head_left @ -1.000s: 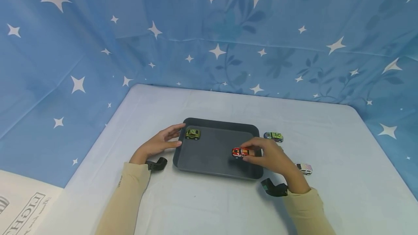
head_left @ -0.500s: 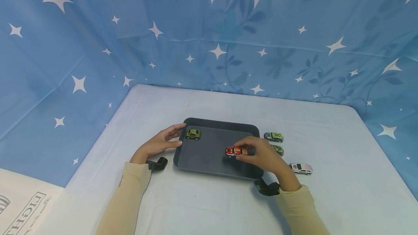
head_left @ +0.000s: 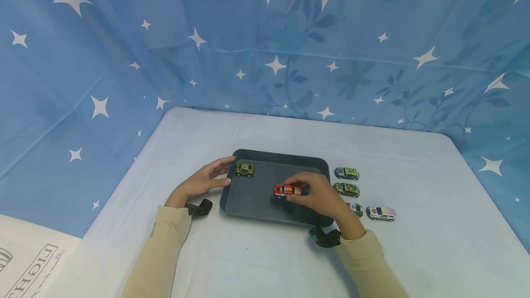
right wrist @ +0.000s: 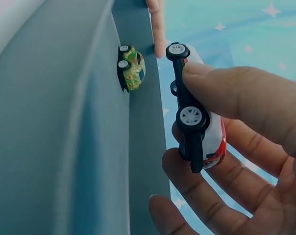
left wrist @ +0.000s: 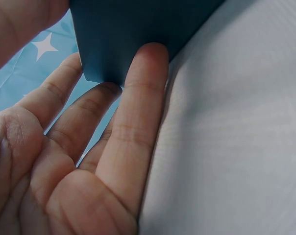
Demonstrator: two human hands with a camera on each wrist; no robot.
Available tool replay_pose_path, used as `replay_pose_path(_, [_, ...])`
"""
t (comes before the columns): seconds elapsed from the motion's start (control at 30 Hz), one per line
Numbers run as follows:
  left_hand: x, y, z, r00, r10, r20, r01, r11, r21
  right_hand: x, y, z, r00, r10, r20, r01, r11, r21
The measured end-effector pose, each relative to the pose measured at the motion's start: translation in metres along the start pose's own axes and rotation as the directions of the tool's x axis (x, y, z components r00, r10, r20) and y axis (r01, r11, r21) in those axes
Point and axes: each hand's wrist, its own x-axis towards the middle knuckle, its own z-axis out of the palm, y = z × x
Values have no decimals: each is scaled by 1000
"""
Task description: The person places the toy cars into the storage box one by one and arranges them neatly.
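A red toy car [head_left: 285, 191] with white sides is pinched between the thumb and fingers of my right hand [head_left: 316, 197], over the right-hand part of the dark grey tray [head_left: 256, 203]. In the right wrist view the car's black underside and white wheels show. My left hand [head_left: 203, 182] rests against the tray's left side, its thumb and fingertips touching the outer wall [left wrist: 138, 34] with the fingers fairly straight. Inside the tray's far left corner stands a green toy car [head_left: 244, 170], also visible in the right wrist view.
Right of the tray on the white tabletop stand a blue-green toy car [head_left: 347, 173], a camouflage-green one [head_left: 347, 190], a white-and-green one [head_left: 356, 209] partly behind my right wrist, and a white-and-pink one [head_left: 381, 214]. A blue star-patterned cloth [head_left: 265, 49] hangs behind the table.
My right hand has moved left over the tray with the red toy car, uncovering more of the cars on the right. My left hand has stayed at the tray's left side.
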Motion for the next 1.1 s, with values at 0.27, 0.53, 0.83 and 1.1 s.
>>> replay_pose_path(0.27, [0, 1, 0, 1000, -3, 0, 3, 1000, -3, 6, -6, 9, 999, 31, -10, -31, 1000, -2])
replay_pose_path(0.53, [0, 1, 0, 1000, -5, -1, 5, 1000, -1, 14, -12, 18, 999, 36, -9, -36, 999, 24])
replay_pose_path(0.83, [1, 2, 0, 1000, -2, -1, 2, 1000, 2, 20, -18, 28, 999, 46, -2, -45, 999, 19])
replay_pose_path(1.1, [1, 2, 0, 1000, -14, -2, 14, 1000, 0, 28, -22, 39, 996, 83, -19, -82, 996, 19])
